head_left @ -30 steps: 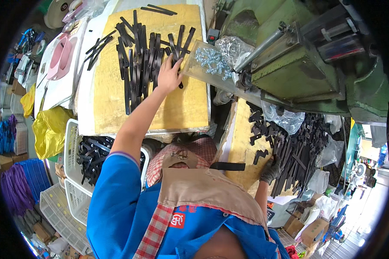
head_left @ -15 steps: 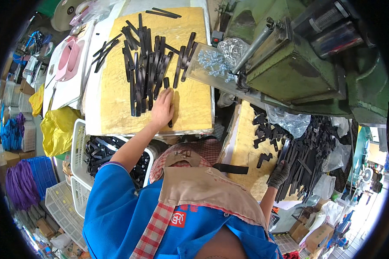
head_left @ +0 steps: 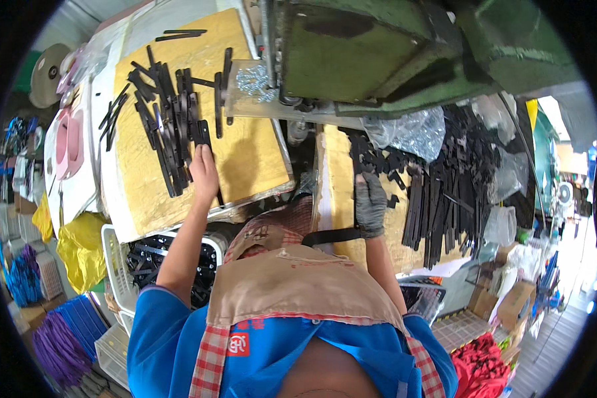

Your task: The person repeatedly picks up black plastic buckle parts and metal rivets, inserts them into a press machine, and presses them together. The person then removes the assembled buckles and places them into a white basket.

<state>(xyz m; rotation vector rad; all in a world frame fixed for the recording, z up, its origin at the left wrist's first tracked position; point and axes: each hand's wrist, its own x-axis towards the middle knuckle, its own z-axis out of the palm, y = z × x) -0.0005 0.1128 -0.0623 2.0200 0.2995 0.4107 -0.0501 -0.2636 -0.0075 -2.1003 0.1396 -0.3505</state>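
My bare left hand (head_left: 204, 174) is over the near right side of a pile of long black strips (head_left: 169, 126) on a yellow board (head_left: 245, 146). Its fingers close on a black strip (head_left: 203, 130), whose ends show beyond the fingertips and below the palm. On the right, my right hand (head_left: 370, 204), in a grey glove, is curled above a second yellow board (head_left: 341, 199). A dark strip-like edge shows along its left side; the palm hides the rest. Small black angled brackets (head_left: 378, 160) lie just beyond it, and more black strips (head_left: 438, 212) are heaped to its right.
A green machine (head_left: 358, 53) overhangs the far side. Below it sits a clear tray (head_left: 245, 106) with small silvery screws. A white basket (head_left: 116, 265) of black parts stands near my left arm. Plastic bags (head_left: 411, 132) lie by the brackets, and a pink tray (head_left: 67, 142) is far left.
My right hand has moved left and away from me, from the strip heap to near the brackets. My left hand stays at the pile with a strip. The whole view has shifted.
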